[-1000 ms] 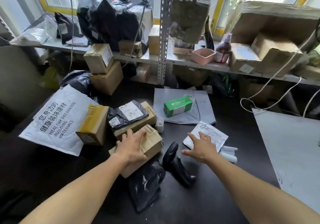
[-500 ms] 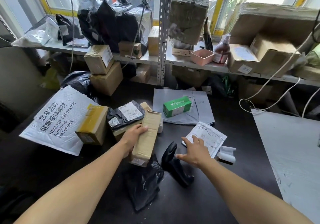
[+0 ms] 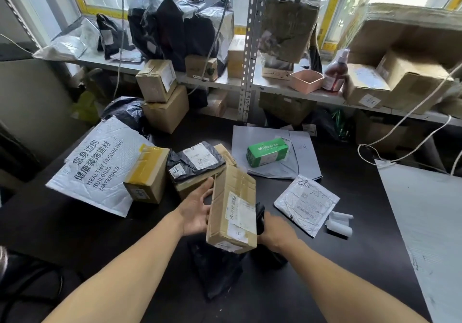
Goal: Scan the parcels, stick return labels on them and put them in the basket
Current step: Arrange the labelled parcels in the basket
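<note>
Left hand point(image 3: 196, 212) fingers gripping brown parcel point(image 3: 233, 207) – right hand point(image 3: 277, 232) fingers hidden, cannot tell

Brown parcel point(image 3: 232, 207) with white label; green carton point(image 3: 267, 152); black counter point(image 3: 325, 285); pink tray point(image 3: 306, 80); white mailer point(image 3: 97, 165), black print.

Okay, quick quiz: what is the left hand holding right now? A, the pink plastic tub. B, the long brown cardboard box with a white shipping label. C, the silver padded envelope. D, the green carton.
B: the left hand grips the long brown cardboard box by its edge, raised off the dark table, label side up.
</note>
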`<act>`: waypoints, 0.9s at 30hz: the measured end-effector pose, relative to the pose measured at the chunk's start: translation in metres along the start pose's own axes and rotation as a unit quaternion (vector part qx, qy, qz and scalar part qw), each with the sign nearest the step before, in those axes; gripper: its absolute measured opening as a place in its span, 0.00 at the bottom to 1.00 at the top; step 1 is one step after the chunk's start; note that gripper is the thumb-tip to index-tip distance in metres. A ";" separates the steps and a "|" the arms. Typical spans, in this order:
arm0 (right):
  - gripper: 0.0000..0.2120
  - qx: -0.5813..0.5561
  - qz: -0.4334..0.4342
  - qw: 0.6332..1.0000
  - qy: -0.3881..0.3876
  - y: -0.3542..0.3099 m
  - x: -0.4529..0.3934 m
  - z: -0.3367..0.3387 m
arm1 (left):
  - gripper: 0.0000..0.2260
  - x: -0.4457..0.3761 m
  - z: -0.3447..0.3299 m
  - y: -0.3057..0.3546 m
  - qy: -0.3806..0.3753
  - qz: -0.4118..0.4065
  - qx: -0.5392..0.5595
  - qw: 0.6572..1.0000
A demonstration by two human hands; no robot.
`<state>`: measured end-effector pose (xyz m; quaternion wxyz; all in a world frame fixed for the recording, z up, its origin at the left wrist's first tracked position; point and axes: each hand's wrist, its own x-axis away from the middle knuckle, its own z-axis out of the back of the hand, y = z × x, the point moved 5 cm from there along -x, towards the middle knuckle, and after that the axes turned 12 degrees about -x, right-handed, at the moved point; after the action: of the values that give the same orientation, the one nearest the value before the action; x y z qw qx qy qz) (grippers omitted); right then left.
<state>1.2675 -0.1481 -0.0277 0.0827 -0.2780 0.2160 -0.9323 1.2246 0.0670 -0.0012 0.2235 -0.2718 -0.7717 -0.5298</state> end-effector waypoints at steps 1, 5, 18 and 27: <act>0.31 -0.005 -0.001 1.000 0.000 -0.001 0.000 -0.002 | 0.48 0.001 -0.002 -0.003 0.002 0.011 -0.052 0.999; 0.30 -0.019 -0.008 1.000 0.009 -0.007 0.001 -0.008 | 0.56 -0.004 -0.012 -0.015 0.061 0.009 -0.164 0.985; 0.23 -0.108 -0.015 0.991 0.078 -0.019 0.006 0.016 | 0.14 0.030 0.019 -0.008 0.002 0.150 -0.170 0.974; 0.15 -0.487 -0.059 0.859 0.145 -0.043 0.032 0.053 | 0.22 0.043 0.031 0.055 -0.023 0.035 -0.256 0.966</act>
<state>1.2686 -0.1376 0.0468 -0.1503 -0.1566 0.6353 -0.7411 1.2268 0.1196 0.0535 0.1470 -0.3591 -0.6050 -0.6953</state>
